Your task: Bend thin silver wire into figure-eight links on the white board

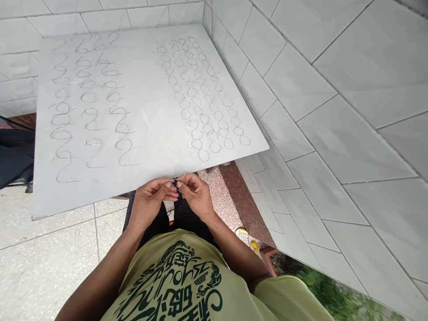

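Note:
My left hand (152, 198) and my right hand (197, 194) meet just below the near edge of a white board (143, 98). Both pinch a thin wire piece (178, 175) whose small loop rises above the fingertips. The fingers of each hand are curled and pressed together on the wire. On the board lie several bent wire shapes: larger S-curves (90, 107) in rows on the left and smaller loops (203, 102) in rows on the right.
A white tiled wall (334, 111) rises to the right and behind the board. Speckled floor tiles (50, 249) lie lower left. A dark cloth or bag (15, 156) sits at the left edge. Green plants (327, 290) show lower right.

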`<state>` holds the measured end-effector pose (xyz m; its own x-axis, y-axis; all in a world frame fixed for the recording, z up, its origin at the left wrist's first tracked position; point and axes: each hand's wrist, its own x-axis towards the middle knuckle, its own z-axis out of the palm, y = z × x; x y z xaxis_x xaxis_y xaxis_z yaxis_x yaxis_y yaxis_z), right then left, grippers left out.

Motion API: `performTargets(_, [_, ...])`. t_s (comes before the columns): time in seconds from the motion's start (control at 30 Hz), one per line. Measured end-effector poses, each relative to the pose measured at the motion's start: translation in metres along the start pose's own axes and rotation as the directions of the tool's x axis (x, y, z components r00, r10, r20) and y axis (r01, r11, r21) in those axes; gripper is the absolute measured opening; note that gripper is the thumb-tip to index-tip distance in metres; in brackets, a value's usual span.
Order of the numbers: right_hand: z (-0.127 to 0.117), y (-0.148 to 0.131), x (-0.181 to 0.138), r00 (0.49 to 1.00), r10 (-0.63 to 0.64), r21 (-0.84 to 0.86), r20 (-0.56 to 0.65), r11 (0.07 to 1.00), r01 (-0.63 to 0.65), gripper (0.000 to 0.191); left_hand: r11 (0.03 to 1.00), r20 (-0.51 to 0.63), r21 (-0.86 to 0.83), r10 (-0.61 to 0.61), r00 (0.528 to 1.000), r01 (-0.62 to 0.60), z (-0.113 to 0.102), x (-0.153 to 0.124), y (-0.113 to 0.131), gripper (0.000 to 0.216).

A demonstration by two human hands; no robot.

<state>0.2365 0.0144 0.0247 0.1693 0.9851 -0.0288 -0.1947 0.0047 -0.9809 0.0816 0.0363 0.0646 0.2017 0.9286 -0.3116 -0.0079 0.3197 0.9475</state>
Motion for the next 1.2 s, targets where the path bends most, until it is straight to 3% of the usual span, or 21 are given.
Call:
performTargets(0.23, [0.002, -0.012, -0.001, 0.998, 0.030, 0.109, 0.057, 0.993, -0.036, 0.019, 0.998, 0.065, -0.014, -0.067, 0.996, 0.068, -0.001, -0.001, 0.003, 0.035])
performTargets(0.37, [-0.001, -0.017, 0.000, 0.996, 0.014, 0.063, 0.090, 0.998, -0.020, 0.022, 0.989, 0.153, -0.015, -0.141, 0.978, 0.145, -0.001, 0.000, 0.002, 0.032])
performTargets(0.5, [-0.008, -0.025, 0.001, 0.990, 0.006, 0.005, 0.144, 1.000, -0.007, 0.024, 0.960, 0.253, -0.133, -0.207, 0.945, 0.246, -0.009, 0.004, -0.003, 0.029])
performTargets(0.63, [-0.012, -0.026, 0.002, 0.984, -0.072, -0.143, 0.166, 0.985, 0.096, 0.018, 0.895, 0.340, -0.244, -0.281, 0.898, 0.373, -0.015, 0.006, -0.004, 0.030])
performTargets(0.77, [-0.008, -0.021, 0.001, 0.962, -0.164, -0.236, 0.220, 0.947, 0.216, 0.008, 0.863, 0.367, -0.280, -0.309, 0.877, 0.421, -0.013, 0.006, -0.008, 0.030])
performTargets(0.9, [-0.007, -0.015, -0.001, 0.955, -0.208, -0.332, 0.209, 0.904, 0.270, 0.013, 0.900, 0.346, -0.221, -0.287, 0.893, 0.375, -0.011, 0.006, -0.012, 0.031])
performTargets(1.03, [-0.013, -0.012, 0.001, 0.916, -0.275, -0.506, 0.291, 0.768, 0.392, 0.019, 0.982, 0.164, -0.083, -0.154, 0.974, 0.169, -0.016, 0.004, -0.006, 0.039])
performTargets(1.13, [-0.015, -0.011, 0.002, 0.884, -0.277, -0.592, 0.378, 0.661, 0.460, 0.023, 0.993, 0.140, 0.099, -0.074, 0.987, 0.060, -0.018, 0.000, 0.001, 0.043])
performTargets(1.2, [-0.015, -0.011, 0.001, 0.876, -0.262, -0.606, 0.405, 0.640, 0.471, 0.025, 0.983, 0.133, 0.183, -0.037, 0.990, 0.012, -0.017, -0.003, 0.004, 0.041])
